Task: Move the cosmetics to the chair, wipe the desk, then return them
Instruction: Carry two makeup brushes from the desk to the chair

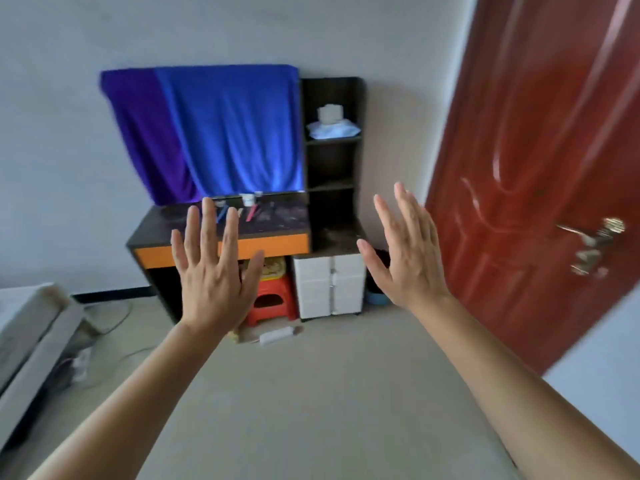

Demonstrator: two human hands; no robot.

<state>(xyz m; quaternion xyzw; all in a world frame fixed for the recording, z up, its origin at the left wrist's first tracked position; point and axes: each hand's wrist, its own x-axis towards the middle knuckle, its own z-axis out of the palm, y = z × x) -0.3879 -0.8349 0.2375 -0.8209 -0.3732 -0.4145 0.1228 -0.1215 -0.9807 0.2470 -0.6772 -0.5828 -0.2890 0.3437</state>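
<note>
Facing the desk (291, 221), left hand (214, 271) and right hand (410, 258) raised, fingers spread, empty; blurred cosmetics (252, 211), seemingly loose tubes, could roll off if grabbed hastily.

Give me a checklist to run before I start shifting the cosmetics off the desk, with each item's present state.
1. Both hands free: ok. The left hand and right hand are raised, open, holding nothing.
2. Cosmetics located: ok. The cosmetics lie on the desk, towards its back edge.
3. Desk within reach: not ok. Open floor lies between the person and the desk.
4. Chair ready: not ok. The red stool is tucked under the desk, with something yellowish at its seat.
5. Path clear: not ok. A white object lies on the floor before the stool.
6. Wiping cloth at hand: cannot tell.
</note>
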